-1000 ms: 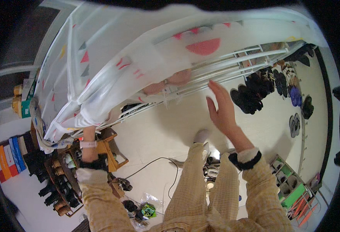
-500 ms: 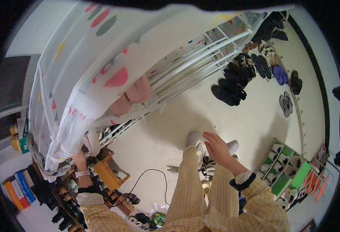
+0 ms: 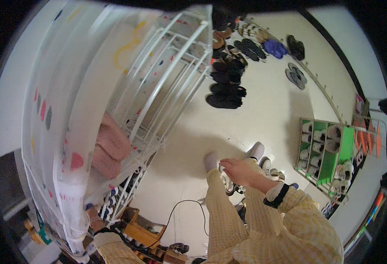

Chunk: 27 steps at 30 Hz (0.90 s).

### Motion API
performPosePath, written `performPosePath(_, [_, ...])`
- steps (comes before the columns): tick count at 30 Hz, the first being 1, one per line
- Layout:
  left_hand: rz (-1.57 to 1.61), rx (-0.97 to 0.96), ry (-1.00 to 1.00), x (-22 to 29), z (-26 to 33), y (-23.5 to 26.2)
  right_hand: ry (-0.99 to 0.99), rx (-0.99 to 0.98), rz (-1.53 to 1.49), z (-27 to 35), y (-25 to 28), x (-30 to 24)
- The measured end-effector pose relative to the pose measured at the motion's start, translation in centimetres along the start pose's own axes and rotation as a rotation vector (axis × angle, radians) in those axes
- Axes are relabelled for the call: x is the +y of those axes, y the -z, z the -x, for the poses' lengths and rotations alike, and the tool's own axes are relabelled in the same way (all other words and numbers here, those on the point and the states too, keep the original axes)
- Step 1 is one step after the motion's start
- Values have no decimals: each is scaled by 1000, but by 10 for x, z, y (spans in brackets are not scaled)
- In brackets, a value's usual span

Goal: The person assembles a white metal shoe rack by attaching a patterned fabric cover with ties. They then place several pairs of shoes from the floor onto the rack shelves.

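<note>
A tall white rack [image 3: 151, 94] of thin bars stands on my left under a translucent cover [image 3: 52, 145] with coloured shapes. At the cover's lower front edge is my left hand [image 3: 93, 214], close to the rack's lower tier. Its fingers are mostly hidden, so I cannot make out what they hold. Pink fluffy slippers [image 3: 110, 149] rest on the rack above that hand, partly behind the cover. My right hand [image 3: 239, 171] hangs over my legs, fingers stretched out and nothing in it.
Several black shoes [image 3: 226, 90] line the floor ahead, near grey flip-flops [image 3: 296, 76] and purple clogs [image 3: 275, 48]. A green-sided shoe rack [image 3: 323, 152] stands right. An orange-brown wooden piece [image 3: 138, 233] and a black cable [image 3: 172, 215] lie low left; white shoes [image 3: 266, 166] are by my feet.
My view has turned, so the rack stands steeper and the floor shoes appear farther left. My left hand is lower in the picture, by the cover's edge. My right hand stays open over my legs.
</note>
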<state>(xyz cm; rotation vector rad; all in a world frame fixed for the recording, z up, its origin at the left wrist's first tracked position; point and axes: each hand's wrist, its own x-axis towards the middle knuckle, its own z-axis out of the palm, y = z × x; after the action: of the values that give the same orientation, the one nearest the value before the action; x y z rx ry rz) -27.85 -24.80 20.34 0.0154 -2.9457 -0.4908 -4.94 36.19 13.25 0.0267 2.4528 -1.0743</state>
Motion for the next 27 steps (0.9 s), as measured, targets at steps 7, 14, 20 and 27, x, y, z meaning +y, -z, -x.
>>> performPosePath(7, [20,-33,2,32,-3,-30,-27,26,-24,31,-14,28])
performPosePath(14, [-32,-120,-72,92,-77,-92,-132,-15,3,54,-18,52])
performPosePath(20, [-96,-220,-135,159,-132,-142,-205,52,-9,71,-14,69])
performPosePath(27, [-116,-151,-123,217,-142,-139,-381,277,-185,118,1,95])
